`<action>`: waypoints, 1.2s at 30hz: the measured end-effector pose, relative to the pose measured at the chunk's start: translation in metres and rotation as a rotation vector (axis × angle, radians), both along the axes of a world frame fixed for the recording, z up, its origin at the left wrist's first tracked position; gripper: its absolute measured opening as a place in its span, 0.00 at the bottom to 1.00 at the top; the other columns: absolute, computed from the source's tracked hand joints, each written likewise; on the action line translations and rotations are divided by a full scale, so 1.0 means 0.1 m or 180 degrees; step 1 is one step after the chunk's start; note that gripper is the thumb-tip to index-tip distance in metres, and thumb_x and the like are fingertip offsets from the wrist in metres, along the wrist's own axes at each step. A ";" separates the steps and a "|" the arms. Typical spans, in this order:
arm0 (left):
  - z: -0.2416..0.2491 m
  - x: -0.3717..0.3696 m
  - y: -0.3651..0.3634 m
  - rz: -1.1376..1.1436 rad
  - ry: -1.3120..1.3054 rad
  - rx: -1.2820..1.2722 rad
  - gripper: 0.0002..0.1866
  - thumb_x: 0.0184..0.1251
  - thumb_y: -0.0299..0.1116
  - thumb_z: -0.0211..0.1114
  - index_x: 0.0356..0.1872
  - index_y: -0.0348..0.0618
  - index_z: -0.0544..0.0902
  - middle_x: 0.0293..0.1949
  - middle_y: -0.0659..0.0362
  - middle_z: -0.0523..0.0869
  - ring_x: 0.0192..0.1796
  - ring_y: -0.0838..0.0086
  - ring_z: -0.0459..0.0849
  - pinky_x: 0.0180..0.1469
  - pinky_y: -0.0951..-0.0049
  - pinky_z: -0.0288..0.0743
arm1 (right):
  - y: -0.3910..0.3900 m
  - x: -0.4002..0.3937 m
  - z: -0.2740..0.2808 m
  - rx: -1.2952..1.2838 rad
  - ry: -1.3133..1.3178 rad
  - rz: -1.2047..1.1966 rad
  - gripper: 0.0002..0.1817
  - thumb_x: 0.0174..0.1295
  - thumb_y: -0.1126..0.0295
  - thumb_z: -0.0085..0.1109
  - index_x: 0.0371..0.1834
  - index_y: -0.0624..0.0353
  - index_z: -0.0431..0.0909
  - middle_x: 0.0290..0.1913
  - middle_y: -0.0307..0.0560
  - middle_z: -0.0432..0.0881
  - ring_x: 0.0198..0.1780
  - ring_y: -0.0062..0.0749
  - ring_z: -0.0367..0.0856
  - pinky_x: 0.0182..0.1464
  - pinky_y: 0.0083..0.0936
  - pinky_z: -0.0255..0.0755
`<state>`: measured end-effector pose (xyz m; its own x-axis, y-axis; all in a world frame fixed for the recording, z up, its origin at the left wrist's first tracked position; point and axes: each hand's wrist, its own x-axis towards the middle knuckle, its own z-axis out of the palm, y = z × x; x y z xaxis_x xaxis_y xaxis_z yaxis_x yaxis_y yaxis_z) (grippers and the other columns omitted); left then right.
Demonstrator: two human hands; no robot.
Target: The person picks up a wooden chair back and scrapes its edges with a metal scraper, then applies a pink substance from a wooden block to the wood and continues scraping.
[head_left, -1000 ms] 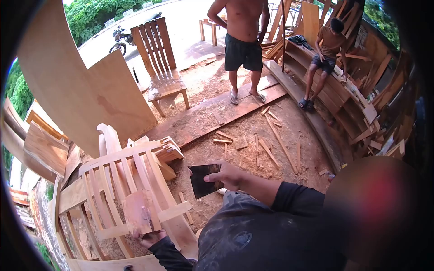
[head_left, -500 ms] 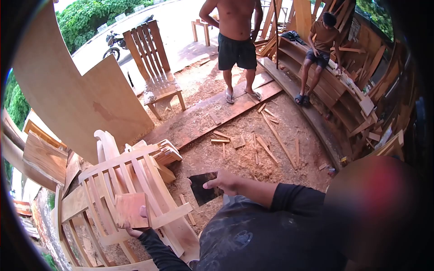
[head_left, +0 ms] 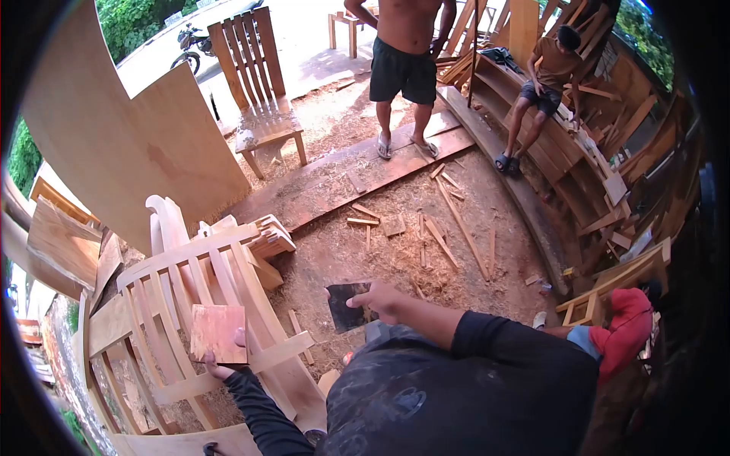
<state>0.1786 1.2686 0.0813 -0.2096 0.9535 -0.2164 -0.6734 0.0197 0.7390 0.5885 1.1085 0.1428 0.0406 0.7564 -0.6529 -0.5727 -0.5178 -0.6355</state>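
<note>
A square, reddish-brown wooden piece [head_left: 218,333] is in my left hand [head_left: 220,366], with the thumb over its right side and fingers at its lower edge. It hangs above the slatted wooden frame [head_left: 182,266]. My right hand [head_left: 378,302] grips a thin dark rectangular sheet [head_left: 347,306], the thumb lying on its face. That sheet is to the right of the frame, over the shaving-covered ground. The two pieces are apart.
A slatted wooden chair [head_left: 262,125] and large plywood sheet [head_left: 144,137] stand ahead. One person [head_left: 403,76] stands on planks; another [head_left: 546,76] sits on a shelf unit [head_left: 555,163]. A person in red [head_left: 625,327] is at right. Wood sticks [head_left: 460,228] litter the ground.
The view has shifted slightly, so the frame and chair appear further left. The person in red at right now shows clearly. Both hands keep their pieces, the dark sheet slightly higher and further right.
</note>
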 end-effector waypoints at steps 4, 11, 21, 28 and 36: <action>0.03 0.02 -0.03 0.0101 0.0224 -0.0327 0.41 0.57 0.40 0.64 0.73 0.33 0.65 0.67 0.46 0.75 0.66 0.50 0.77 0.68 0.51 0.73 | 0.00 -0.08 0.01 0.0048 0.0079 0.0080 0.24 0.58 0.82 0.66 0.61 0.62 0.81 0.53 0.45 0.88 0.52 0.33 0.85 0.60 0.35 0.75; 0.26 0.19 -0.13 0.0209 0.0158 -0.0562 0.42 0.55 0.41 0.65 0.73 0.37 0.65 0.67 0.45 0.75 0.66 0.49 0.78 0.68 0.51 0.74 | -0.03 -0.10 -0.19 0.0240 0.0260 0.0080 0.24 0.58 0.81 0.65 0.60 0.61 0.79 0.53 0.46 0.86 0.55 0.35 0.83 0.62 0.37 0.74; 0.28 0.21 -0.08 0.0531 0.0511 -0.0515 0.37 0.58 0.37 0.64 0.70 0.35 0.69 0.65 0.48 0.77 0.67 0.53 0.77 0.71 0.53 0.71 | 0.10 -0.41 -0.60 -0.0193 0.0065 0.0663 0.22 0.60 0.79 0.65 0.60 0.67 0.78 0.49 0.49 0.86 0.49 0.33 0.85 0.55 0.33 0.78; 0.35 0.28 -0.12 0.0204 0.0361 -0.0613 0.37 0.64 0.42 0.60 0.74 0.36 0.65 0.71 0.46 0.72 0.72 0.49 0.72 0.74 0.46 0.65 | 0.12 -0.85 -0.89 -0.0240 0.0153 0.0856 0.21 0.62 0.79 0.63 0.59 0.68 0.78 0.44 0.47 0.87 0.43 0.29 0.86 0.48 0.29 0.80; 0.34 0.26 -0.13 -0.0040 0.0413 -0.0507 0.41 0.60 0.43 0.64 0.74 0.38 0.64 0.69 0.47 0.73 0.70 0.49 0.73 0.72 0.48 0.68 | 0.11 -1.13 -0.83 -0.0374 -0.0061 0.0742 0.21 0.62 0.80 0.60 0.60 0.66 0.78 0.42 0.48 0.87 0.39 0.29 0.87 0.45 0.28 0.81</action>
